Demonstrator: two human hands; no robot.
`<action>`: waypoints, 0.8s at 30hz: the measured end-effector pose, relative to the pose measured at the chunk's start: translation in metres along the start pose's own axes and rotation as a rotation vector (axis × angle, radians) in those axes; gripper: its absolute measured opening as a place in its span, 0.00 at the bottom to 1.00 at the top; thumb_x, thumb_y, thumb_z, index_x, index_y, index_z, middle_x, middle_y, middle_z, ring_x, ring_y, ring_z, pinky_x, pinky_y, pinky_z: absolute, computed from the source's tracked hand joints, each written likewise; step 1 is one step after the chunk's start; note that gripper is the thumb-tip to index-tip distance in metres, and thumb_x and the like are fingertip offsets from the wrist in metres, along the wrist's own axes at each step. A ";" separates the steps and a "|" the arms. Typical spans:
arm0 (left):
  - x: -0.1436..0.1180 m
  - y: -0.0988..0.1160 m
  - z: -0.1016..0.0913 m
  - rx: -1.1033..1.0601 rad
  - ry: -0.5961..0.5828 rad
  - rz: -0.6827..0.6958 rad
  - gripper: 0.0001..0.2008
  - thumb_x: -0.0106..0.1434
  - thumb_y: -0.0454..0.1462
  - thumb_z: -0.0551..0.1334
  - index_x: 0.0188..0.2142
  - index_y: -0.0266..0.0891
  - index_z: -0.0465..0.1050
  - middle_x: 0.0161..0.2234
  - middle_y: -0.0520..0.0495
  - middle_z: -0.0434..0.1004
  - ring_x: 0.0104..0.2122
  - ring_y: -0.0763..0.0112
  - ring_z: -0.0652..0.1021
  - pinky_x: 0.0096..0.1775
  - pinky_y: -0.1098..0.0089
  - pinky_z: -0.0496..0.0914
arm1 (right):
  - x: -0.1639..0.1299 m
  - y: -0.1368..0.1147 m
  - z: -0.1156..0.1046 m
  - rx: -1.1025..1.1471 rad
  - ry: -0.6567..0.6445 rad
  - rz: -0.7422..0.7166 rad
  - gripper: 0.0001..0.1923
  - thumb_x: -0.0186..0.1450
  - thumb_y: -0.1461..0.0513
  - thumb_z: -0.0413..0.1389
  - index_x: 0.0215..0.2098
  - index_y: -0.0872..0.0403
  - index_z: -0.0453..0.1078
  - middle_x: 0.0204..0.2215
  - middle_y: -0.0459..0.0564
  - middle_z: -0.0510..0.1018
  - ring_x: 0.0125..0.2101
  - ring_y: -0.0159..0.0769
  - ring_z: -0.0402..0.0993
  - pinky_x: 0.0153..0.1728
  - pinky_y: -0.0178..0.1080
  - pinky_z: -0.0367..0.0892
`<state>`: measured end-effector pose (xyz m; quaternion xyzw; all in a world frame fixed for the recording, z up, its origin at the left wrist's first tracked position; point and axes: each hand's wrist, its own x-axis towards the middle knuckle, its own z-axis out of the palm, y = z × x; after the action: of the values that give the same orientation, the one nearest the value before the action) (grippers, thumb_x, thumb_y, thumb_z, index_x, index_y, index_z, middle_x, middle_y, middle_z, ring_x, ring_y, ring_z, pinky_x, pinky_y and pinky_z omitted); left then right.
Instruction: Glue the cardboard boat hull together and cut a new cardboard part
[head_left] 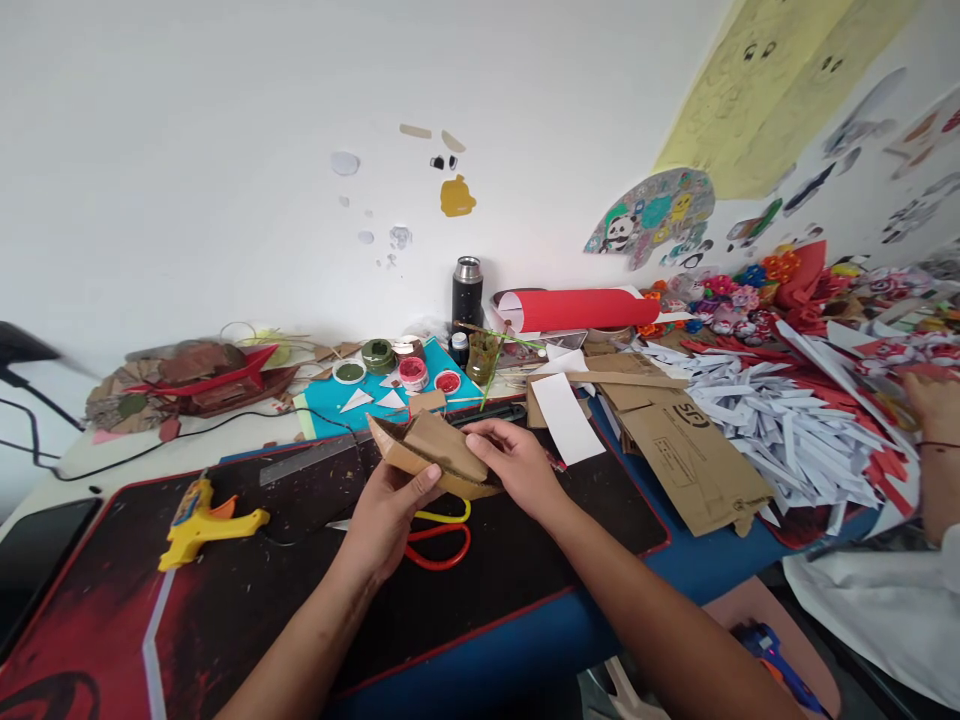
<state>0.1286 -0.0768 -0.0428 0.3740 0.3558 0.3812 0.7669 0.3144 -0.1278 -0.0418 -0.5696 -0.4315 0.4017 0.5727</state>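
Both hands hold a brown cardboard piece (pixel 431 452), folded into a boat-like shape, above the black and red desk mat (pixel 247 590). My left hand (pixel 386 515) grips it from below at its near left side. My right hand (pixel 514 462) pinches its right end with fingers on top. Red and yellow scissors (pixel 442 535) lie on the mat just under the hands.
A yellow glue gun (pixel 199 520) lies on the mat at left, a metal ruler (pixel 315 458) behind it. Paint pots (pixel 412 372) and a black flask (pixel 467 292) stand at the back. Cardboard sheets (pixel 675 440) and white paper strips (pixel 795 430) lie right. Another person's hand (pixel 934 410) rests far right.
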 end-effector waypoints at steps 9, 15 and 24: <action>0.001 -0.002 -0.003 -0.020 0.021 -0.022 0.33 0.49 0.43 0.83 0.53 0.38 0.80 0.55 0.35 0.84 0.55 0.42 0.83 0.54 0.48 0.80 | -0.003 0.005 0.004 -0.055 0.010 0.014 0.16 0.67 0.48 0.64 0.43 0.50 0.82 0.41 0.50 0.87 0.42 0.44 0.81 0.44 0.43 0.71; 0.000 -0.003 -0.002 -0.007 -0.010 -0.010 0.33 0.53 0.43 0.82 0.56 0.39 0.79 0.58 0.36 0.83 0.57 0.44 0.81 0.54 0.50 0.80 | -0.003 0.004 0.003 -0.052 0.013 -0.007 0.16 0.69 0.48 0.63 0.42 0.51 0.82 0.41 0.50 0.86 0.43 0.45 0.80 0.45 0.44 0.71; -0.001 -0.006 -0.002 0.008 0.005 0.002 0.32 0.52 0.43 0.82 0.54 0.37 0.79 0.55 0.35 0.84 0.56 0.43 0.82 0.53 0.51 0.80 | -0.007 0.001 0.006 -0.092 -0.051 -0.036 0.17 0.66 0.51 0.67 0.50 0.48 0.82 0.48 0.50 0.87 0.50 0.49 0.81 0.52 0.47 0.72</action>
<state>0.1281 -0.0793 -0.0484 0.3764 0.3588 0.3817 0.7641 0.3072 -0.1324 -0.0431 -0.5773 -0.4740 0.3853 0.5418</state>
